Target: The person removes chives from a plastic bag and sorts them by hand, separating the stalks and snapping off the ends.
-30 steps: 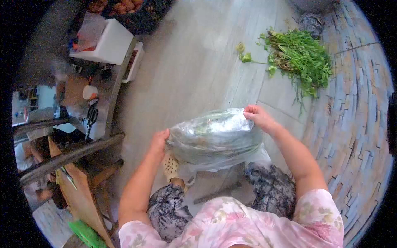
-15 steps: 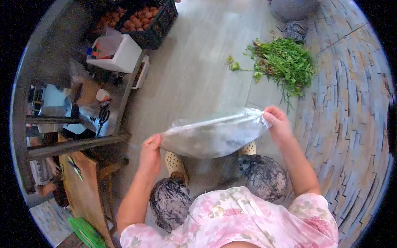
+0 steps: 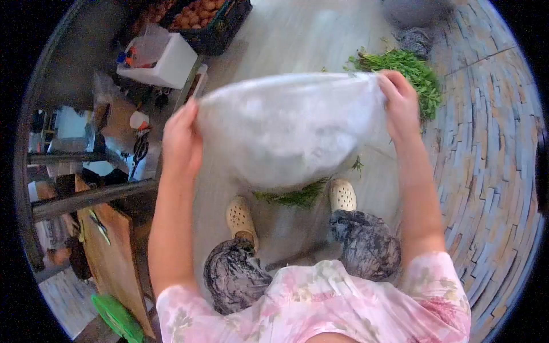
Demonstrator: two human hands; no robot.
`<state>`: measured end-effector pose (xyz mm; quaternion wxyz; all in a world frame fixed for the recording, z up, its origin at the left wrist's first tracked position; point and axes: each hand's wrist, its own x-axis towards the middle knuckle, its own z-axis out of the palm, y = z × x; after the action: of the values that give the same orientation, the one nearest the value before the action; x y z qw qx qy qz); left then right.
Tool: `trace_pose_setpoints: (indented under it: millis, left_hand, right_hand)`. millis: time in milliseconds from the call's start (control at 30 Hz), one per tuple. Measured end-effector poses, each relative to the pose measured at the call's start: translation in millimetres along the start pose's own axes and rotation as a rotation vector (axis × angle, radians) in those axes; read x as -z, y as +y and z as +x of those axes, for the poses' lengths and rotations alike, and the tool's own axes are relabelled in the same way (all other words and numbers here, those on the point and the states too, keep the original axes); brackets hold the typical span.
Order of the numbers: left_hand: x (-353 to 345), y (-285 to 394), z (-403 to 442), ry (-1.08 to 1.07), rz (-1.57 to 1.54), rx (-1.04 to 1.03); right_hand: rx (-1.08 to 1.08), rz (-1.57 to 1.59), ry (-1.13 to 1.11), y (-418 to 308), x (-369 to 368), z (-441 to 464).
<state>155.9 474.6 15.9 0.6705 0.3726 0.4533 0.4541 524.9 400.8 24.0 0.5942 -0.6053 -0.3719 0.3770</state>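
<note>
A clear plastic bag [image 3: 286,128] is stretched wide between my hands, its surface blurred by motion. My left hand [image 3: 183,137] pinches the bag's upper left corner. At the upper right corner, my right hand [image 3: 400,103] has its fingers closed on the plastic. Beneath the bag, green leafy stalks [image 3: 297,196] show on the floor between my shoes. A larger bunch of green herbs [image 3: 409,71] lies beyond my right hand, partly hidden by it and the bag.
At the left stands a table with scissors [image 3: 139,148] and a white box [image 3: 166,60]. A dark crate [image 3: 229,28] of round brown items is behind it. Lower left are a wooden board [image 3: 114,251], a green item [image 3: 117,317] and another person's arm. A checkered cloth bundle [image 3: 413,41] lies upper right.
Both hands have lifted the bag up and forward, away from my body, and it has spread taller. Green stalks now show on the floor below it.
</note>
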Motion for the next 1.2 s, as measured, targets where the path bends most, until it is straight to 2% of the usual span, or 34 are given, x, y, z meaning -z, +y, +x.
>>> trace_pose_setpoints:
  millis: [33,100,200,300,367,433,567,667,767,867,967,1067,1200]
  left_hand:
    - [5,-13,32,-0.010,0.181,-0.077]
    - [13,-38,71,0.229,0.330,-0.201]
    - [24,-55,64,0.299,0.447,-0.179]
    - [64,-117,47,0.262,0.512,-0.007]
    - [104,-173,42,0.331,0.495,0.167]
    - [123,-203,32,0.294,0.598,0.238]
    - [142,-249,15,0.207,0.845,0.352]
    - [126,-244,-1,0.058,1.245,0.357]
    - [126,-259,1,0.017,1.247,0.444]
    - [126,-284,3,0.106,1.304,0.323]
    - [118,-294,5,0.093,1.225,0.207]
    - [123,-332,10,0.155,1.221,0.165]
    - [125,-306,16,0.004,1.398,0.056]
  right_hand:
    - [-0.072,-0.069,-0.034,15,-4,19]
    - [-0.063,-0.097,0.030,21,-21,22]
    - [-0.102,-0.120,0.005,21,-31,1]
    - [-0.291,-0.067,-0.114,24,-25,-43]
    - [-0.400,-0.019,-0.228,25,-25,-78]
    - [-0.455,-0.011,-0.356,4,-34,-112]
    - [-0.522,0.027,-0.459,-17,-56,-164]
    - [-0.593,0.087,-0.505,-6,-69,-182]
    - [-0.678,0.048,-0.545,12,-75,-186]
    - [-0.727,0.013,-0.596,17,-77,-187]
    - [-0.734,0.002,-0.628,18,-78,-185]
    - [-0.755,0.021,-0.642,21,-77,-188]
    - [-0.750,0.023,-0.686,21,-80,-189]
